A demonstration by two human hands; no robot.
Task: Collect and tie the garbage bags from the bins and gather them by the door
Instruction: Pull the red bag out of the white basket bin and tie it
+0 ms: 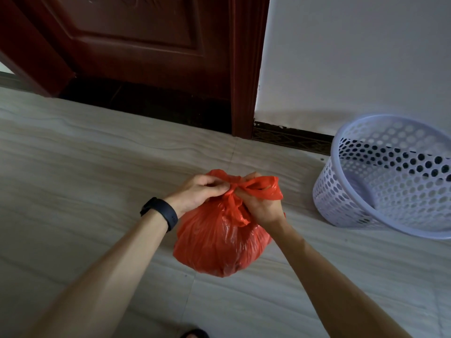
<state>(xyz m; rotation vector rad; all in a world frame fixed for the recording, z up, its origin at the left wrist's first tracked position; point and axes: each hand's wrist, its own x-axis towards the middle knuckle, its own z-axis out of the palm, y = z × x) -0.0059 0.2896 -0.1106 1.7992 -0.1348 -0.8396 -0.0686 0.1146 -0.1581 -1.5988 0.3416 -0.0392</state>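
Observation:
A full red garbage bag (219, 242) sits on the pale tiled floor in front of me. Its top is gathered into a twisted neck with a loose flap spreading to the right. My left hand (197, 191) pinches the neck from the left, a black band on its wrist. My right hand (258, 203) grips the bag's red handle strip on the right side of the neck. Both hands meet at the knot area, which partly hides the fingers.
A white perforated plastic bin (380, 191) with no bag in it stands on the floor at the right, near the white wall. A dark red wooden door (146, 45) and its frame (244, 81) are straight ahead. A dark shoe tip (195, 334) shows at the bottom edge.

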